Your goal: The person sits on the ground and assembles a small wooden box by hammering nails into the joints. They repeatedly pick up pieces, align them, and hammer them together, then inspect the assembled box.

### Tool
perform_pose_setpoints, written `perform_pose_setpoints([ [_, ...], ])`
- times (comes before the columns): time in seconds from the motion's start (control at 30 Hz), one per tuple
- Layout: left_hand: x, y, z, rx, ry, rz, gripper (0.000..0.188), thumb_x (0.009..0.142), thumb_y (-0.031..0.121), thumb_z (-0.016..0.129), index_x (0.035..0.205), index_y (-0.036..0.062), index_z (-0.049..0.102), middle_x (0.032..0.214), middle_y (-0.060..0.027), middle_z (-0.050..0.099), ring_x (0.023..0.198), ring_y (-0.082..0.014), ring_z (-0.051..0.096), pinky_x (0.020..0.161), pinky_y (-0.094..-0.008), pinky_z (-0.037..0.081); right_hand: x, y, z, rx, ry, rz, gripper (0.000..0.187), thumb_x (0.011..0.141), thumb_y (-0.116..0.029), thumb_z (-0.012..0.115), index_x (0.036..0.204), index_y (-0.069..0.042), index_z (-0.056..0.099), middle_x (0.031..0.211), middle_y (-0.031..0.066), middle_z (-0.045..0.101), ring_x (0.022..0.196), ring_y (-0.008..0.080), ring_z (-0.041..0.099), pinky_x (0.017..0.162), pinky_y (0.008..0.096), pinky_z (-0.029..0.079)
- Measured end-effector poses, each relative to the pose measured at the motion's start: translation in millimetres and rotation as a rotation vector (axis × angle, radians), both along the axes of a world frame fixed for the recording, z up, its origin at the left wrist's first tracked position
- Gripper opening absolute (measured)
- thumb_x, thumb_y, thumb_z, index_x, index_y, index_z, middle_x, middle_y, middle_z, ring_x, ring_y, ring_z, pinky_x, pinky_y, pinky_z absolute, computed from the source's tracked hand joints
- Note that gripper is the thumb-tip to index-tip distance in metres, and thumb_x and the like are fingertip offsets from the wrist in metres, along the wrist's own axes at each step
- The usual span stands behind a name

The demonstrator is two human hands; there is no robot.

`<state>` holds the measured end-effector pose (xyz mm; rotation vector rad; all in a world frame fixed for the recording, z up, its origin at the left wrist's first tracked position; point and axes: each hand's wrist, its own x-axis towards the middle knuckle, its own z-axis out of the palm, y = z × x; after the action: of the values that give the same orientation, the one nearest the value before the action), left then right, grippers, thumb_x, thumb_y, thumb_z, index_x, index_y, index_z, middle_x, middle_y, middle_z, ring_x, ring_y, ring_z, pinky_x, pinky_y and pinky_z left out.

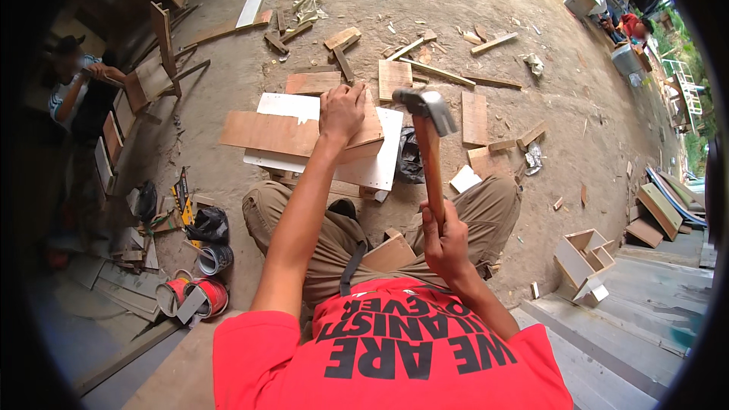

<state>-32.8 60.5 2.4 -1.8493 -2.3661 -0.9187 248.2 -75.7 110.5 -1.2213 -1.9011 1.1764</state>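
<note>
My right hand [446, 244] is wrapped around the wooden handle of a claw hammer [431, 159]. The hammer stands raised, its metal head to the right of the boards. My left hand [342, 112] is closed, its fingers curled over the top of a brown wooden piece [369, 123]. Whether a nail is between those fingers is hidden. Under that hand a long brown board [266, 132] reaches out to the left. Both lie over a white board [386, 153] in front of my crossed legs.
Wood offcuts [474, 118] and sticks litter the dirt floor ahead. Paint cans [205, 298], a handsaw [182, 197] and a black bag [410, 156] lie nearby. A small wooden box [585, 262] stands at right. One person [72, 83] works at left, another [634, 28] sits far right.
</note>
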Motion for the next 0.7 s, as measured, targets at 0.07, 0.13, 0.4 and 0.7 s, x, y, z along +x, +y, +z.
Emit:
perform_pose_setpoints([
  [0.07, -3.2, 0.0, -4.4, 0.044, 0.007, -0.004, 0.028, 0.096, 0.029, 0.056, 0.114, 0.0140, 0.070, 0.096, -0.0130, 0.068, 0.097, -0.0294, 0.062, 0.091, -0.0428, 0.042, -9.1, 7.0, 25.8, 0.158, 0.115, 0.030, 0.022, 0.100, -0.016, 0.055, 0.113, 0.001, 0.053, 0.070, 0.0115, 0.059, 0.054, 0.0169, 0.058, 0.050, 0.0329, 0.046],
  [0.13, -4.4, -0.4, -4.7, 0.027, 0.033, -0.007, 0.028, 0.096, 0.029, 0.056, 0.114, 0.0141, 0.070, 0.096, -0.0131, 0.068, 0.097, -0.0295, 0.062, 0.091, -0.0426, 0.042, -12.7, 14.5, 27.7, 0.351, 0.188, 0.072, 0.024, 0.097, -0.012, 0.058, 0.116, 0.001, 0.051, 0.077, 0.0133, 0.062, 0.053, 0.0210, 0.062, 0.051, 0.0339, 0.048],
  [0.4, -1.6, 3.9, -1.9, 0.031, 0.002, 0.022, 0.028, 0.096, 0.029, 0.055, 0.115, 0.0142, 0.069, 0.095, -0.0130, 0.068, 0.097, -0.0292, 0.062, 0.091, -0.0428, 0.042, 27.5, -20.9, -87.1, -0.054, -0.207, 0.012, 0.019, 0.100, -0.018, 0.053, 0.109, -0.002, 0.050, 0.063, 0.0225, 0.058, 0.060, 0.0422, 0.063, 0.052, 0.0473, 0.045],
  [0.7, 4.5, 3.4, 1.0, -0.018, -0.003, 0.022, 0.032, 0.096, 0.029, 0.054, 0.120, 0.0138, 0.068, 0.102, -0.0117, 0.068, 0.101, -0.0287, 0.062, 0.093, -0.0415, 0.042, 15.9, -13.5, -29.8, -0.043, -0.091, -0.033, 0.020, 0.101, -0.021, 0.054, 0.104, -0.001, 0.054, 0.063, 0.0147, 0.056, 0.054, 0.0289, 0.060, 0.051, 0.0398, 0.044],
])
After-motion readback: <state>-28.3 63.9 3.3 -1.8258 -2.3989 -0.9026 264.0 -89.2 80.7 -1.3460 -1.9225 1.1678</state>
